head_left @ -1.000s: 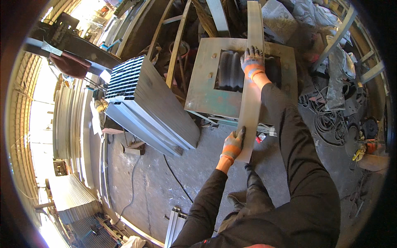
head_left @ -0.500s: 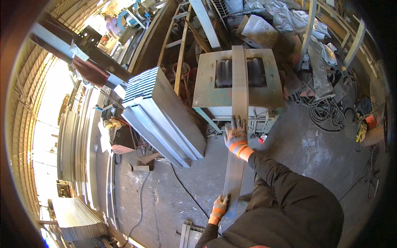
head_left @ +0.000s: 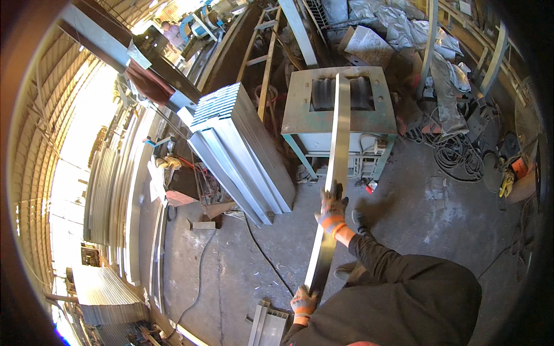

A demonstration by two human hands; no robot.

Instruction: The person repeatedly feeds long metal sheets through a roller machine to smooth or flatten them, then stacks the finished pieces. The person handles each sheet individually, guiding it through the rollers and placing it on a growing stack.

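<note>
Both gloved hands clamp the long metal strip (head_left: 333, 190): right hand (head_left: 331, 207) mid-length, left hand (head_left: 304, 301) at its near end, steadying it through the green machine (head_left: 300, 115).

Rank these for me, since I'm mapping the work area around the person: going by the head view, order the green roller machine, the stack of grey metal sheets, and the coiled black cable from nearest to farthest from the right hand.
From the right hand gripping the long metal strip:
1. Green roller machine, just ahead.
2. Stack of grey metal sheets, to the left; close to the machine's distance, so this order is tentative.
3. Coiled black cable, ahead on the right.
</note>
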